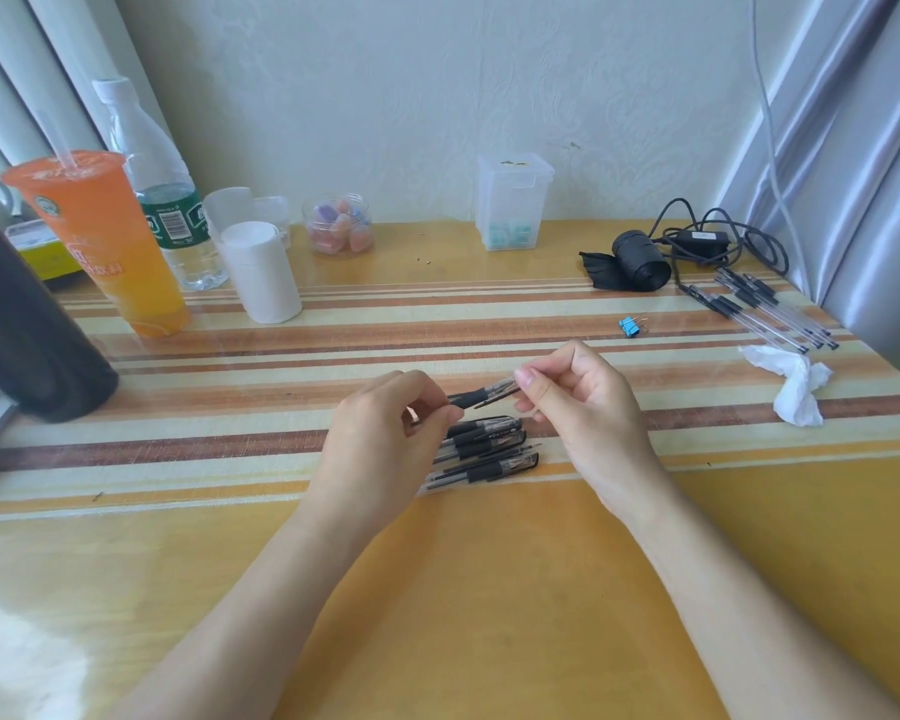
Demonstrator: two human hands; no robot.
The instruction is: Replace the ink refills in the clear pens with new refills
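Note:
A clear pen with a black grip [481,394] is held level above the striped cloth. My left hand [385,433] pinches its grip end and my right hand [572,397] pinches its cap end with thumb and forefinger. Just below, a small pile of clear pens [484,452] lies on the cloth, partly hidden by my left hand. A row of thin refills [770,314] lies at the far right of the table.
An orange drink cup [105,241], a water bottle [162,189] and a white roll [258,272] stand at the back left. A dark object [27,324] sits left. A blue binder clip [631,326], crumpled tissue [796,381], black roll [637,262] and cables [718,241] lie right.

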